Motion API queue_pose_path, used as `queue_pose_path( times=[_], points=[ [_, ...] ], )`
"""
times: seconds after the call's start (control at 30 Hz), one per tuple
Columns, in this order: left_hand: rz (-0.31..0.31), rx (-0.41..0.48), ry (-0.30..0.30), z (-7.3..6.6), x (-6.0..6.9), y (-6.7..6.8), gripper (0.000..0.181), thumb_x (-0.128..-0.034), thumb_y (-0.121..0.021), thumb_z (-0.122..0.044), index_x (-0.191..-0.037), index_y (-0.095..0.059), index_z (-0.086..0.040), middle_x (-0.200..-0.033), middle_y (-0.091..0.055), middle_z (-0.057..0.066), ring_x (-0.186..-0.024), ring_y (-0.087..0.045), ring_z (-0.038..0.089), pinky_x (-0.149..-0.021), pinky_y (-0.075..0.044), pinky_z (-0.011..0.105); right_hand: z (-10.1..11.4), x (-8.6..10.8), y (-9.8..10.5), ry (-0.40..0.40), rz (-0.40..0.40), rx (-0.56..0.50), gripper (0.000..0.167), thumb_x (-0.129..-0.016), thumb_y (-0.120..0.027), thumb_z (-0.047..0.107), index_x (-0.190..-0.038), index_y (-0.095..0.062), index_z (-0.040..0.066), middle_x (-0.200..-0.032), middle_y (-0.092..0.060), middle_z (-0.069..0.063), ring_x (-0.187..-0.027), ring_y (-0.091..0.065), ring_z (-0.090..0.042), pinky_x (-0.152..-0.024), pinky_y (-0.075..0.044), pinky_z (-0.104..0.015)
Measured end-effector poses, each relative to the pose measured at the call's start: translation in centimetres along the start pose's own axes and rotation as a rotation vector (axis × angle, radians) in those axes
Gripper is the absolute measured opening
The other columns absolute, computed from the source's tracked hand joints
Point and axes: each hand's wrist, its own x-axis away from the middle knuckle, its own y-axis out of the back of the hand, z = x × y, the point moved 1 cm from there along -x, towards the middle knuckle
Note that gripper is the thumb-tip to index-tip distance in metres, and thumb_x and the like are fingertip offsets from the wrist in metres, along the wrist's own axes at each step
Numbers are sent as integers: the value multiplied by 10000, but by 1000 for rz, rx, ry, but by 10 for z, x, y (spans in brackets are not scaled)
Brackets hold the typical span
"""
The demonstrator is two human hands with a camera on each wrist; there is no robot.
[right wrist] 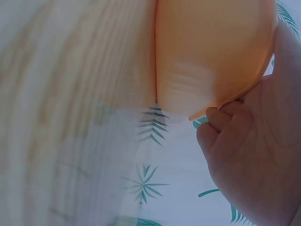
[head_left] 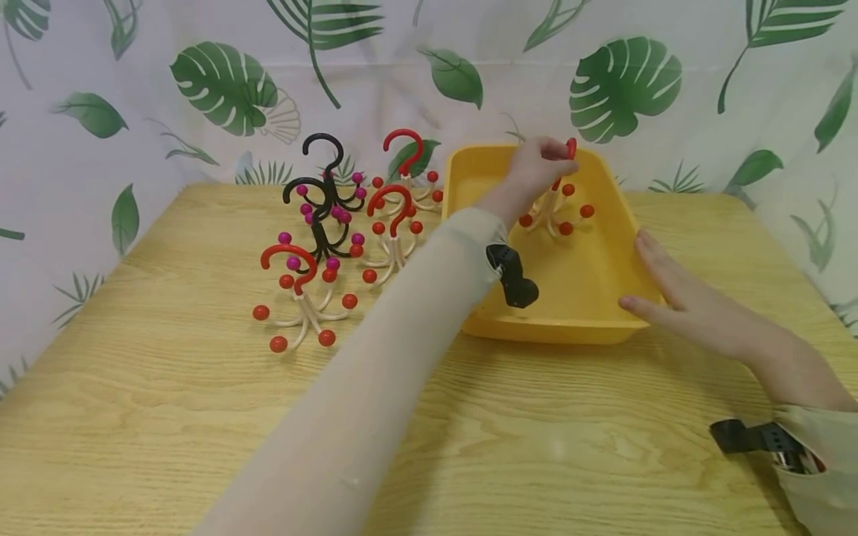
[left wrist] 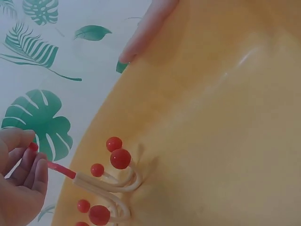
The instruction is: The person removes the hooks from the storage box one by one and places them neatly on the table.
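My left hand [head_left: 539,160] pinches the red hook of a hanger [head_left: 551,212] with several cream arms tipped with red balls. In the left wrist view this hanger [left wrist: 101,182] sits inside the yellow bin [left wrist: 211,141], its arms at the bin's floor or wall; exact contact is unclear. My right hand [head_left: 697,305] holds the right rim of the yellow bin [head_left: 546,333] near its front corner, thumb over the edge. Seen from the right wrist, fingers of that hand [right wrist: 254,146] curl against the bin's outer wall [right wrist: 207,61].
Left of the bin stand several similar hangers: red-hooked ones [head_left: 303,305] with cream arms and black ones [head_left: 322,231] with magenta balls. Some overlap closely. A leaf-patterned cloth [head_left: 402,82] hangs behind the wooden table [head_left: 167,387]. My left sleeve hides part of the bin's near left side.
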Motion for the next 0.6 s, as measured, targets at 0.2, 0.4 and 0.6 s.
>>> queue_pose_path(
  times=[0.2,0.4,0.6],
  points=[
    [-32,17,3,-6,7,1,130,-885,-691,-116,-1003,-650,-80,-886,-611,-1,-805,-600,141,-675,-480,142,1,-1,-2,-5,0,-7,885,-963,-542,396,-1506,134,218,-1562,181,43,-1431,129,-270,-1091,-25,-612],
    [21,50,-38,-22,24,10,134,-889,-689,-139,-1006,-652,-84,-888,-630,-13,-793,-597,114,-688,-492,166,3,-2,-2,-10,4,-2,880,-963,-537,404,-1509,127,213,-1561,187,45,-1430,138,-283,-1088,-20,-616],
    [79,-58,-120,-33,53,23,110,-904,-669,-138,-999,-630,-100,-915,-623,-14,-795,-558,95,-652,-490,190,0,-1,-2,-8,1,-8,879,-966,-542,383,-1508,129,211,-1558,195,46,-1427,141,-283,-1091,-4,-608]
  ],
)
